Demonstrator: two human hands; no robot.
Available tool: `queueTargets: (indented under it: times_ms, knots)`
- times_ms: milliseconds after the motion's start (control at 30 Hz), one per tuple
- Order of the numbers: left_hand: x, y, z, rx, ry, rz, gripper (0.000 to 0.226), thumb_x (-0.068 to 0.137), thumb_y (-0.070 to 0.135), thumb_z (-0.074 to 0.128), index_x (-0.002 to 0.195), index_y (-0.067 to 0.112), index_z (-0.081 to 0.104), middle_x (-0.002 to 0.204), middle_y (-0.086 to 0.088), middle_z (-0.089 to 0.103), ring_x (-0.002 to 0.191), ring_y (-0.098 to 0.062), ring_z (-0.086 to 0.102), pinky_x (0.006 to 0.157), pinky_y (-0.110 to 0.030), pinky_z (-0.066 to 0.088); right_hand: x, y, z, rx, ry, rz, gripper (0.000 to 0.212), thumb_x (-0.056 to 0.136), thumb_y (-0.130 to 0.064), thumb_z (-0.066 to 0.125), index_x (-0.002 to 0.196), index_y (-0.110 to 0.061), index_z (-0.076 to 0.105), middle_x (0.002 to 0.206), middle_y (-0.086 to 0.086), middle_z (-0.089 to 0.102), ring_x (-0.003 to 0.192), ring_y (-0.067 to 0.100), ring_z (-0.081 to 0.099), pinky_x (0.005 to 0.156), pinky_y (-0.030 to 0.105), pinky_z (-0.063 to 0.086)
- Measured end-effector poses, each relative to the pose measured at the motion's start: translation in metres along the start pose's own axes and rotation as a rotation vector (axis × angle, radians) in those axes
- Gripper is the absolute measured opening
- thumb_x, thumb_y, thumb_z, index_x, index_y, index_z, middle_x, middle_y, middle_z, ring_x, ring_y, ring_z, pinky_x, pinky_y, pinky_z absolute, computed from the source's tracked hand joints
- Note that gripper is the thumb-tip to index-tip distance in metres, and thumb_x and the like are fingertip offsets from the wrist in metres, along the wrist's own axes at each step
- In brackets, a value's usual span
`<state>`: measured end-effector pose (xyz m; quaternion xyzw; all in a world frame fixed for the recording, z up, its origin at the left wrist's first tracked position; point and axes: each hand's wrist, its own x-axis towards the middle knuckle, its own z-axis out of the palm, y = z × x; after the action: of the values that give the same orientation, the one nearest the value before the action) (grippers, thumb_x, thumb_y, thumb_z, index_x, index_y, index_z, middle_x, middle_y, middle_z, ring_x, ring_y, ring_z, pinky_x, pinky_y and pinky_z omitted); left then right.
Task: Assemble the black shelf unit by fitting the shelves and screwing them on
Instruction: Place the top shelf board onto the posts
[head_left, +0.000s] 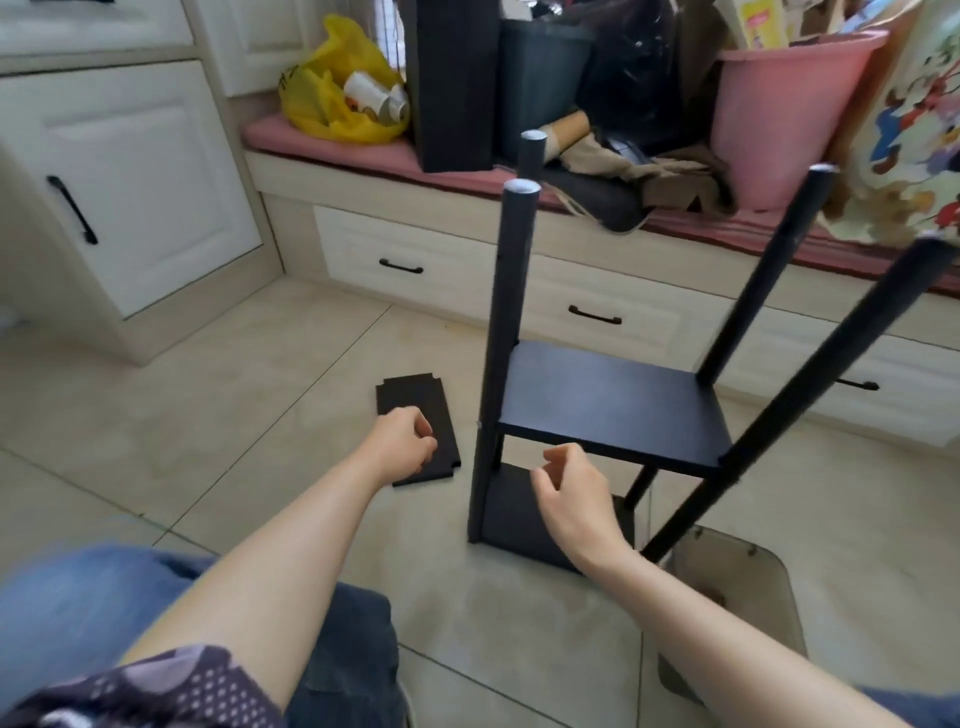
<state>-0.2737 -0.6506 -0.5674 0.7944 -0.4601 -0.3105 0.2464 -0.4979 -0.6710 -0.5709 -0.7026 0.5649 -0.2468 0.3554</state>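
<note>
Hovering over the loose shelf: left hand, clearly the nearer hand. The shelf lies flat on the floor, just left of the unit, long axis running away from the person with the near end swung slightly right. Left fingers are curled in; cannot tell whether they touch the shelf or pinch something small. Right hand sits before the unit's middle shelf edge, fingers loosely bent, holding nothing. Loose shelf: matte black rectangle, corners notched for posts. Unit upright with two shelves in, upper posts bare. Likely next: lift the loose shelf and carry it right.
</note>
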Motion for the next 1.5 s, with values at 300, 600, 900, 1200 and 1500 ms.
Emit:
queueTargets:
  times_ms: [300,600,900,1200,1500]
  knots:
    - [0.03,-0.107,0.03,-0.057,0.029,-0.246,0.01,0.093,0.01,0.057,0.088,0.017,0.062,0.107,-0.012,0.073,0.101,-0.033,0.068,0.09,-0.036,0.054,0.043,-0.001,0.12,-0.094,-0.373,0.167,0.034,0.103,-0.03,0.047,0.132,-0.014,0.049,0.123,0.008,0.059,0.097,0.02,0.059,0.077,0.028,0.046]
    - [0.108,-0.177,0.074,-0.138,0.0,-0.359,0.029,0.098,0.016,0.056,0.126,0.009,0.057,0.128,-0.012,0.062,0.109,-0.025,0.057,0.085,-0.025,0.04,0.124,0.025,0.241,0.009,-0.354,0.448,0.048,0.104,-0.025,0.044,0.147,-0.007,0.034,0.147,0.013,0.045,0.13,0.031,0.048,0.095,0.033,0.041]
    - [0.165,-0.206,0.095,0.0,-0.077,-0.317,0.066,0.102,0.024,0.051,0.157,0.007,0.019,0.161,-0.009,0.031,0.15,-0.036,0.018,0.117,-0.041,0.025,0.176,0.069,0.29,-0.01,-0.118,0.707,0.064,0.104,-0.031,0.043,0.157,-0.012,0.012,0.157,0.013,0.031,0.134,0.037,0.043,0.104,0.043,0.04]
    - [0.192,-0.204,0.12,-0.19,-0.091,-0.297,0.081,0.09,0.017,0.062,0.157,0.009,0.019,0.157,-0.008,0.039,0.146,-0.038,0.029,0.12,-0.045,0.026,0.199,0.086,0.297,-0.08,-0.11,0.63,0.05,0.104,-0.034,0.039,0.153,-0.027,0.031,0.146,0.013,0.038,0.13,0.03,0.042,0.105,0.037,0.037]
    - [0.185,-0.203,0.112,-0.515,0.191,-0.601,0.08,0.09,0.016,0.067,0.156,0.01,0.022,0.149,-0.018,0.039,0.134,-0.038,0.044,0.111,-0.047,0.041,0.18,0.076,0.302,0.067,-0.102,0.734,0.051,0.094,-0.029,0.065,0.13,0.0,0.043,0.138,0.019,0.044,0.12,0.035,0.05,0.095,0.036,0.043]
